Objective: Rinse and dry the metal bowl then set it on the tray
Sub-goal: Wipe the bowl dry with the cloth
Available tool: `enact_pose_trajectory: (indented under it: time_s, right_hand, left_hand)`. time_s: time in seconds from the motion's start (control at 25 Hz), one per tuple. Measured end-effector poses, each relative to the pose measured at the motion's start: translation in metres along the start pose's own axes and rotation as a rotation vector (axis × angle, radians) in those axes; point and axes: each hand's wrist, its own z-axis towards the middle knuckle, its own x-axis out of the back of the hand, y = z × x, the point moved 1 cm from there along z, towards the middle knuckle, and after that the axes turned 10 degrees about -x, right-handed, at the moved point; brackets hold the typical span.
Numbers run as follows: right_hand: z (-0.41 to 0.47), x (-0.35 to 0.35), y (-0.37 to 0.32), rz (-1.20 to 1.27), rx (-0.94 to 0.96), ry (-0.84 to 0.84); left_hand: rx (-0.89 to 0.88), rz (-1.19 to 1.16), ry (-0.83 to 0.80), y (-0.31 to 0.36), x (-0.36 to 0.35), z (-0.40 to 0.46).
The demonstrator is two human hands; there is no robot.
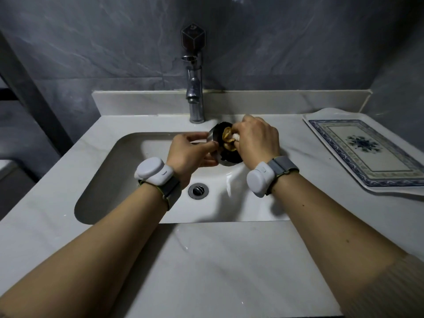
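A small metal bowl (218, 134) is held tilted on its side over the far part of the sink, just below the tap. My left hand (190, 152) grips the bowl's rim and outer wall from the left. My right hand (257, 136) pinches a small white cloth (235, 137) and presses it inside the bowl; its reflection shows on the shiny inner wall. Most of the cloth is hidden under my fingers. The white tray (376, 191) with a blue patterned border lies on the counter at the right.
A chrome tap (195, 97) stands behind the white sink (137, 180); no water runs from it. The drain (198, 190) sits in the middle of the basin. A marble counter surrounds the sink. Grey stone wall behind.
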Motion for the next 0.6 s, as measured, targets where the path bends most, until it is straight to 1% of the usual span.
enact_pose_trajectory:
  time_s: [0.16,0.32,0.44,0.6]
  right_hand:
    - [0.001,-0.001,-0.001,-0.041,0.125,-0.131]
    - [-0.002,-0.002,-0.003,-0.012,0.291,-0.239]
    - [-0.005,0.0,-0.003,0.094,0.357,-0.236]
    - [-0.007,-0.001,-0.007,0.241,0.368,-0.125]
  left_hand:
    - [-0.044,0.082,0.016,0.0,0.001,0.0]
    - [-0.063,0.125,0.001,0.0,0.005,0.002]
    - [-0.039,0.131,-0.025,-0.001,0.009,0.003]
    - [0.009,0.084,-0.076,-0.003,0.01,0.003]
